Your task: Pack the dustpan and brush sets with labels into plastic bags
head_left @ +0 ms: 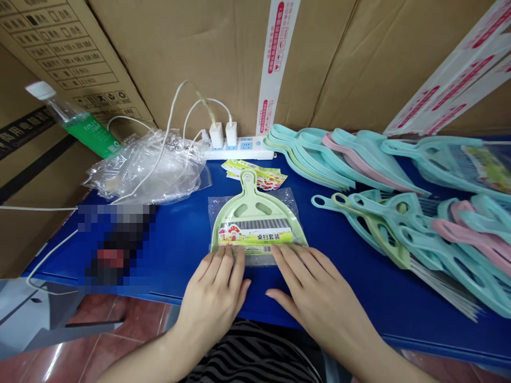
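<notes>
A light green dustpan point(255, 205) lies flat on the blue table in front of me, inside a clear plastic bag point(295, 205). Grey brush bristles and a printed paper card point(263, 236) with a red mushroom picture show through the bag. My left hand point(217, 276) rests on the bag's near left edge, fingers stretched forward. On the near right edge lies my right hand point(307, 276), its fingers also extended and flat, thumb apart. Neither hand grips anything. Just behind the dustpan's handle are several loose printed cards point(255, 173).
To the right are stacked dustpans point(315, 154) and a pile of small brushes point(383, 229). A white power strip point(239, 149) with chargers sits at the back. Clear plastic bags point(147, 165), a bottle point(85, 127) and white cables are at the left. Cardboard boxes point(207, 58) stand behind.
</notes>
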Motion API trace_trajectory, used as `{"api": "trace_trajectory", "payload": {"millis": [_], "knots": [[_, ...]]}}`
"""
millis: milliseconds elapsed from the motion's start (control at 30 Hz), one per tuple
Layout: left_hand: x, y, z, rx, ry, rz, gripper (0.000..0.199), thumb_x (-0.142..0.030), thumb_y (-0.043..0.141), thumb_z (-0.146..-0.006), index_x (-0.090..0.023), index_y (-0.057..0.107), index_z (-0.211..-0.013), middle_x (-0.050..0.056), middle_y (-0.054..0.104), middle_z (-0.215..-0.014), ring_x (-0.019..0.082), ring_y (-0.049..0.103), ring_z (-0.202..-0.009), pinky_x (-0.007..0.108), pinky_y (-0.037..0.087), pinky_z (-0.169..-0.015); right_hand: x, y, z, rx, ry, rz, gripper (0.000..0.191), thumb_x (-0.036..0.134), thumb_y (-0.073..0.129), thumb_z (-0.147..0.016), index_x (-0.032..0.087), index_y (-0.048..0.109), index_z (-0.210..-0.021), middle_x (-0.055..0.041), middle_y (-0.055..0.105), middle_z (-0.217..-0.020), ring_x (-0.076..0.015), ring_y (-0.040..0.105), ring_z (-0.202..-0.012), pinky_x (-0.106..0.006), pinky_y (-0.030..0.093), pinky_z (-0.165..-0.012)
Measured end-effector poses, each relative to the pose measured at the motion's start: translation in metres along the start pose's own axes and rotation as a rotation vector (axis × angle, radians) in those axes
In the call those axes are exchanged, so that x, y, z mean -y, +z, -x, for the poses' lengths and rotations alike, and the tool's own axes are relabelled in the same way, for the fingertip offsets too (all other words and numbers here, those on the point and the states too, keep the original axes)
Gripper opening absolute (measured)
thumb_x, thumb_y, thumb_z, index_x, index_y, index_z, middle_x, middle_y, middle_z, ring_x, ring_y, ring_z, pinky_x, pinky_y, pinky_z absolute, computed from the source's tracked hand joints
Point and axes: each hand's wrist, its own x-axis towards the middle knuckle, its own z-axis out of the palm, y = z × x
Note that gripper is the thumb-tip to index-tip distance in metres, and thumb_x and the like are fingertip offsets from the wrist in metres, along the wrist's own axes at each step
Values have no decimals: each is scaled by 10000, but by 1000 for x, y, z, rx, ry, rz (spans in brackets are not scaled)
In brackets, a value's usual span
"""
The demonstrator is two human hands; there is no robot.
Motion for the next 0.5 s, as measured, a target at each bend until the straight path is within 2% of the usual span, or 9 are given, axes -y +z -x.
{"api": "trace_trajectory", "payload": {"millis": [133, 267, 367, 500], "knots": [[-2, 1, -4, 12, -20, 14, 353, -200, 466, -932, -119, 597, -1249, 147, 661, -972, 255, 632, -904, 362, 483, -766, 1, 2, -2, 28, 16, -20, 487, 485, 521, -924, 118, 646, -1219, -133, 697, -1017, -265, 574, -930, -413, 408, -883], [5, 0, -6, 40, -20, 102, 335, -178, 446, -938, -130, 611, -1225, 116, 658, -939, 220, 629, -858, 336, 479, -736, -2, 1, -6, 25, 23, -61, 408, 450, 570, -909, 153, 675, -1168, -92, 697, -935, -234, 572, -872, -391, 412, -858], [14, -1, -2, 34, -16, 178, 335, -157, 382, -962, -108, 619, -1194, 111, 679, -972, 204, 631, -868, 333, 471, -742, -8, -1, -8, 26, 24, -95, 368, 394, 530, -941, 125, 675, -1147, -89, 700, -917, -219, 572, -843, -380, 419, -827], [27, -5, 4, 24, -8, 249, 324, -154, 380, -971, -118, 624, -1181, 111, 698, -1080, 218, 618, -987, 357, 462, -828, -21, -7, -2, 59, -10, -164, 389, 366, 389, -1001, 133, 650, -1172, -110, 698, -1008, -227, 583, -920, -382, 440, -813]]}}
